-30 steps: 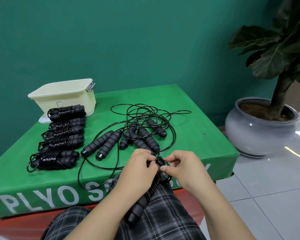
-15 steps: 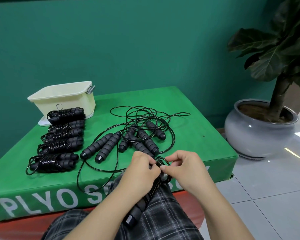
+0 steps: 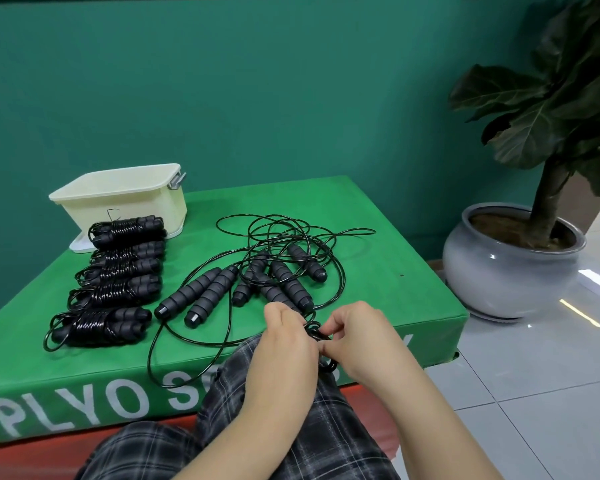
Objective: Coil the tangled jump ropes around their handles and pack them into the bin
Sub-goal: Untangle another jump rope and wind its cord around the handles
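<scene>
Both hands, the left hand (image 3: 284, 336) and right hand (image 3: 355, 336), pinch the rope's end loop (image 3: 315, 331) to secure the coil, the bin (image 3: 125, 199) waiting at ten o'clock.

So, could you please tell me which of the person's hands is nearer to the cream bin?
Left. The left hand sits on the cream bin side of the lap, though well in front of it; the right hand is farther off, toward the potted plant.
</scene>
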